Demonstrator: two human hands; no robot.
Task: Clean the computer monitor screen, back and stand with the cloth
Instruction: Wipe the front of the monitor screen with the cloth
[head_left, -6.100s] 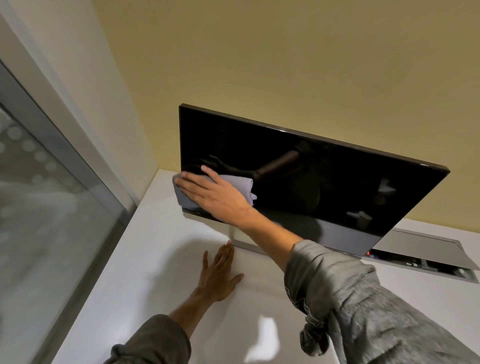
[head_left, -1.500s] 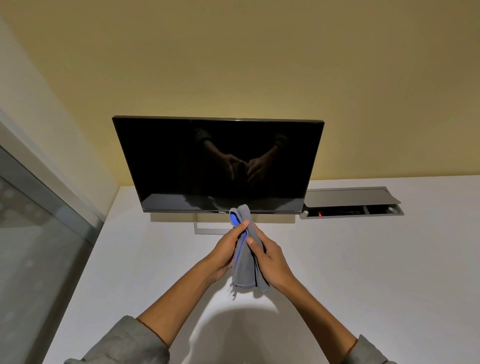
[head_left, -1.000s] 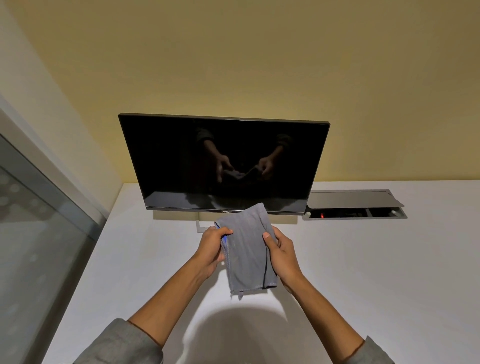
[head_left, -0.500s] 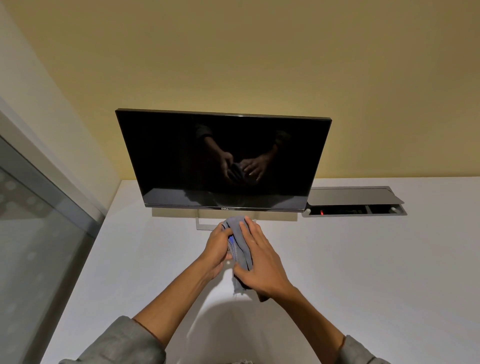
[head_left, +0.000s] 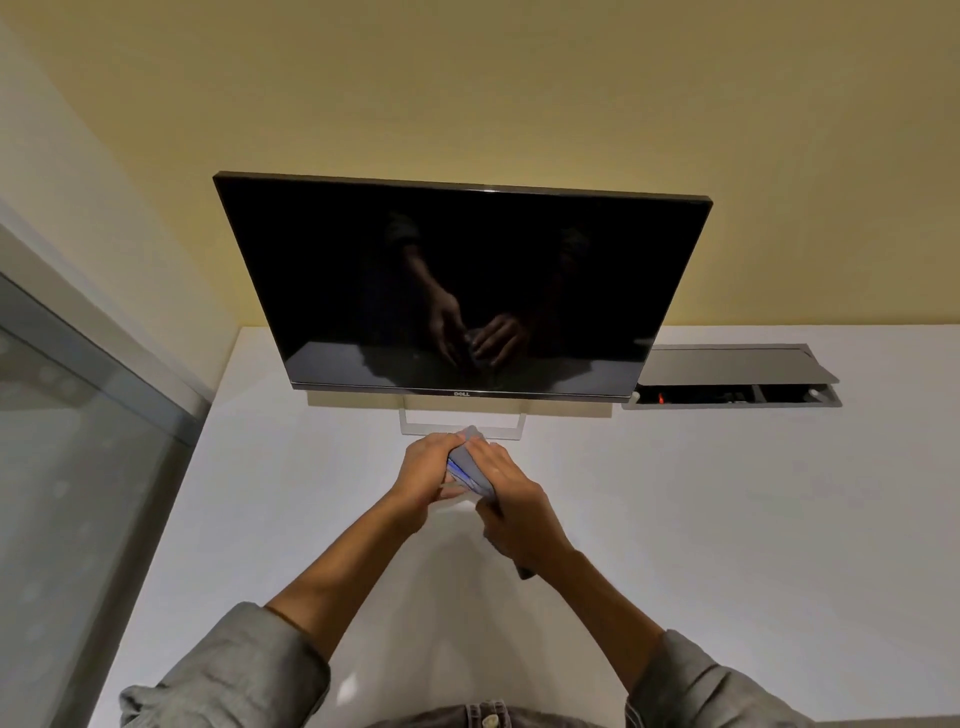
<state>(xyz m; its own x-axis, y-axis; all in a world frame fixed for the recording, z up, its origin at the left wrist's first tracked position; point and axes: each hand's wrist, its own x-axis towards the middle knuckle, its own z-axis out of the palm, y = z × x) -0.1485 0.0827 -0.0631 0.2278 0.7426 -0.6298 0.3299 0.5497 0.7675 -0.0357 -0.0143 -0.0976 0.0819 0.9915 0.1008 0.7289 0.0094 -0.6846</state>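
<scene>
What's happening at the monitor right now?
Left hand and right hand both grip the folded cloth above the desk. Monitor untouched, screen dark. Nothing in the way.

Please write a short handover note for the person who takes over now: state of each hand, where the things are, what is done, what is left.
Left hand: grips the folded grey cloth from the left.
Right hand: grips the same cloth from the right and above.
Both hands are above the white desk, just in front of the stand.
The monitor stands upright on the desk, screen dark, facing the person.
Done: nothing here proves which parts are wiped; the screen shows no obvious smears.
Left: judge the back and stand as still to wipe; the back is hidden from this view.
</scene>
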